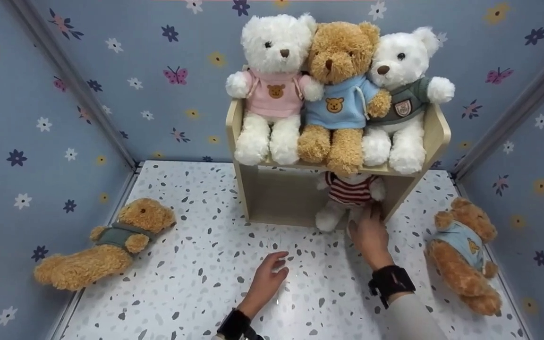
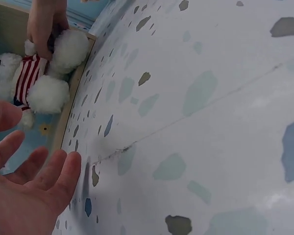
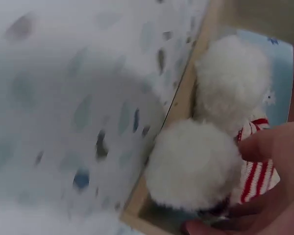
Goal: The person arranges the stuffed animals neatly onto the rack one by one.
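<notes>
A white teddy bear in a red-and-white striped top (image 1: 351,192) sits in the lower compartment of the wooden shelf (image 1: 281,198), towards its right side. My right hand (image 1: 371,233) holds this bear low on its side. In the right wrist view the thumb and fingers (image 3: 289,196) curl about one fluffy leg (image 3: 193,164), partly hidden behind it. The bear's head is mostly covered by the shelf board in the head view. My left hand (image 1: 269,278) hovers in front of the shelf with its fingers loosely spread, touching nothing.
On the shelf top sit a white bear in pink (image 1: 276,97), a brown bear in light blue (image 1: 335,101) and a white bear in green (image 1: 402,101). Brown bears lie on the floor at left (image 1: 111,245) and right (image 1: 463,255). Flowered walls (image 1: 78,141) enclose the floor.
</notes>
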Motion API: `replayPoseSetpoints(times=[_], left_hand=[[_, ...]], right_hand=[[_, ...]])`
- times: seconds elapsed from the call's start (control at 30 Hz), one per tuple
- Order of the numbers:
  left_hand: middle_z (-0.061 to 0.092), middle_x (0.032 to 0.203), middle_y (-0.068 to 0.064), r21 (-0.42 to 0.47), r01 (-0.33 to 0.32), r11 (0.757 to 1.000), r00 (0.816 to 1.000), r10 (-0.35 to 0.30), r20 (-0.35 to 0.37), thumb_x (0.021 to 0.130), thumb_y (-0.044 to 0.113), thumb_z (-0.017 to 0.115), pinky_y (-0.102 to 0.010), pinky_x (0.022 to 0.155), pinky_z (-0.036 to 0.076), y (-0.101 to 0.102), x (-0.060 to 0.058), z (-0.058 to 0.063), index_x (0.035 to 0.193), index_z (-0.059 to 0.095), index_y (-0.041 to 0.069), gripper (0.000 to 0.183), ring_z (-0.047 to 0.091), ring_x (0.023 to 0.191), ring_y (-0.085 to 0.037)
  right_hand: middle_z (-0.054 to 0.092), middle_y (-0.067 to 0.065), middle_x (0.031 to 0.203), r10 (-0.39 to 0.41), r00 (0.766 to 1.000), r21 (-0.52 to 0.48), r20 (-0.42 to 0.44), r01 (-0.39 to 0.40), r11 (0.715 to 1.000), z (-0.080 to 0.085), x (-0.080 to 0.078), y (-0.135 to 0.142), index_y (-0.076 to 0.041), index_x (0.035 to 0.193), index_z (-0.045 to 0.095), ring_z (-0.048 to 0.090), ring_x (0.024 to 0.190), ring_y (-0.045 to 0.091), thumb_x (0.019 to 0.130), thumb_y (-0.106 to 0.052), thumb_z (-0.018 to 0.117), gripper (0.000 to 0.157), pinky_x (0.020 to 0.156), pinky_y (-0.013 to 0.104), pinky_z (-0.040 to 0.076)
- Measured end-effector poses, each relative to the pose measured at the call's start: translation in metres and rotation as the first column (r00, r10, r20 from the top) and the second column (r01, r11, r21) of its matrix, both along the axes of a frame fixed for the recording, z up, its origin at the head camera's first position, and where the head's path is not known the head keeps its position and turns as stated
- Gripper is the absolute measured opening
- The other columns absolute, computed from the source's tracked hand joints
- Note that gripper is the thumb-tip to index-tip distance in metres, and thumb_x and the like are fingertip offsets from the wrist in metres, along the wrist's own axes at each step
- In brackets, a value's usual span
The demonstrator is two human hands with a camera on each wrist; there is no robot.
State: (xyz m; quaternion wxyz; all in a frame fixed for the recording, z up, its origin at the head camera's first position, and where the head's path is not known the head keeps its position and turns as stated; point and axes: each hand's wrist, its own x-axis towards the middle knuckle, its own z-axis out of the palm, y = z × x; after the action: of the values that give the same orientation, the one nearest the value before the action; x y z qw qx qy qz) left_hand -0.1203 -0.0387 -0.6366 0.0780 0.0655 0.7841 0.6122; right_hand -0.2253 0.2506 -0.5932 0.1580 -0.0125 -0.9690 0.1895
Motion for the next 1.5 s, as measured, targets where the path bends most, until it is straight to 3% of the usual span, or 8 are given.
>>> replayPoseSetpoints(times=[0.2,0.33,0.53,0.73,0.9,1.13,1.33,1.5], left_hand=[[0.055,0.143,-0.019,0.002,-0.024,1.000,1.000,0.024,0.011,0.102,0.007,0.060,-0.048,0.104,0.051,-0.007,0.002,-0.001,0.141,0.056,0.002,0.040,0.056,0.130,-0.040],[0.054,0.144,-0.019,0.002,-0.023,1.000,0.999,0.023,0.022,0.103,0.009,0.059,-0.046,0.105,0.051,-0.008,0.002,-0.002,0.141,0.056,0.004,0.039,0.056,0.131,-0.039],[0.053,0.145,-0.018,0.021,-0.043,0.999,0.999,0.043,0.024,0.103,0.009,0.058,-0.044,0.104,0.052,-0.012,0.001,0.000,0.141,0.056,0.003,0.038,0.056,0.132,-0.039],[0.052,0.146,-0.020,0.010,-0.064,0.998,0.997,0.063,0.049,0.104,0.010,0.057,-0.044,0.106,0.051,-0.022,0.003,-0.001,0.143,0.054,0.003,0.039,0.054,0.133,-0.039],[0.051,0.147,-0.022,0.021,-0.096,0.995,0.994,0.095,0.048,0.104,0.009,0.056,-0.044,0.106,0.051,-0.037,0.003,-0.002,0.143,0.053,0.001,0.039,0.053,0.135,-0.041],[0.049,0.149,-0.025,0.026,-0.143,0.989,0.990,0.143,0.004,0.104,0.006,0.057,-0.051,0.105,0.050,-0.067,-0.008,0.004,0.143,0.053,-0.002,0.040,0.052,0.134,-0.045],[0.050,0.149,-0.022,-0.048,-0.220,0.974,0.975,0.220,-0.011,0.104,0.005,0.056,-0.051,0.104,0.051,-0.104,-0.019,0.006,0.142,0.055,0.000,0.038,0.054,0.133,-0.042],[0.049,0.150,-0.022,-0.110,-0.273,0.956,0.962,0.271,-0.031,0.105,0.004,0.056,-0.054,0.106,0.048,-0.134,-0.026,0.015,0.143,0.055,-0.001,0.039,0.052,0.135,-0.041]], right_hand=[[0.057,0.029,0.119,0.128,0.990,0.254,-0.053,-0.110,0.961,-0.012,0.007,0.005,-0.002,0.132,0.063,0.062,0.082,0.044,0.088,-0.026,0.084,0.054,0.044,0.053,0.051],[0.060,0.031,0.115,0.129,0.986,0.296,-0.105,-0.093,0.951,-0.019,0.004,0.015,0.001,0.123,0.069,0.062,0.077,0.043,0.084,-0.021,0.087,0.048,0.044,0.052,0.052],[0.056,0.036,0.133,0.066,0.990,0.309,-0.128,-0.023,0.951,-0.020,-0.001,0.028,0.003,0.130,0.067,0.064,0.085,0.050,0.088,-0.018,0.084,0.049,0.044,0.056,0.053],[0.059,0.033,0.123,0.053,0.995,0.269,-0.085,-0.028,0.963,-0.016,0.004,0.033,-0.001,0.131,0.066,0.063,0.076,0.049,0.091,-0.020,0.082,0.047,0.042,0.057,0.049],[0.060,0.029,0.119,0.048,0.996,0.186,-0.078,-0.033,0.982,-0.014,0.016,0.034,-0.003,0.126,0.069,0.062,0.080,0.048,0.092,-0.027,0.081,0.044,0.043,0.058,0.047],[0.068,0.023,0.118,0.085,0.979,0.086,-0.184,-0.070,0.994,-0.009,0.031,0.041,-0.003,0.119,0.073,0.066,0.089,0.047,0.097,-0.029,0.073,0.034,0.059,0.061,0.054],[0.070,0.023,0.121,0.136,0.964,0.052,-0.230,-0.127,0.991,-0.011,0.038,0.044,0.000,0.119,0.073,0.068,0.094,0.046,0.098,-0.023,0.072,0.032,0.067,0.059,0.056],[0.069,0.020,0.097,0.164,0.945,0.033,-0.284,-0.162,0.986,-0.011,0.044,0.048,0.001,0.107,0.074,0.066,0.084,0.044,0.098,-0.019,0.071,0.022,0.064,0.058,0.053]])
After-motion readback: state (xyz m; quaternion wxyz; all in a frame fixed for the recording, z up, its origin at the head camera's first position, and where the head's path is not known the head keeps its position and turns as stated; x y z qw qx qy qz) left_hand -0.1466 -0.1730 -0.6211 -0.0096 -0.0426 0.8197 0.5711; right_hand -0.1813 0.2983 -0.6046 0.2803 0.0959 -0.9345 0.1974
